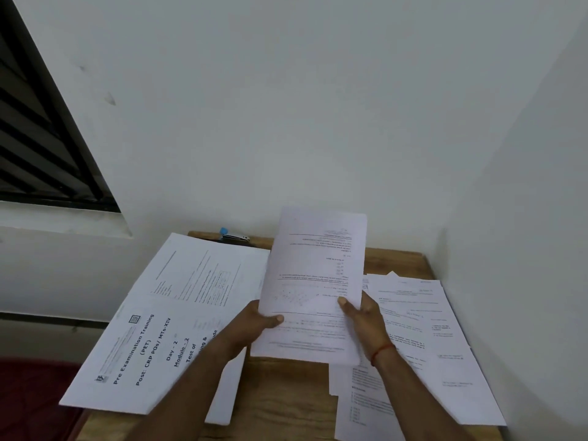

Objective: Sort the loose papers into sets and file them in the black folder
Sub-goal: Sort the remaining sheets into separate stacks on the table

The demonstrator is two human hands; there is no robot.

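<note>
Now, paper sheets (313, 275) between left grip (254, 323) and right grip (366, 318), each pinching a lower side edge.

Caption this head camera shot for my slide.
Left hand and right hand hold a printed sheet above a wooden table between two paper piles, stapler behind.

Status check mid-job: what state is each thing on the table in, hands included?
Held sheet: lifted above the table, print upside down.
Left hand: grips the sheet's lower left edge.
Right hand: grips its lower right edge.
Left pile: flat, overhanging the table's left edge.
Right pile: fanned out loosely.
Stapler: lying at the back, untouched.
Black folder: cannot make it out.
</note>
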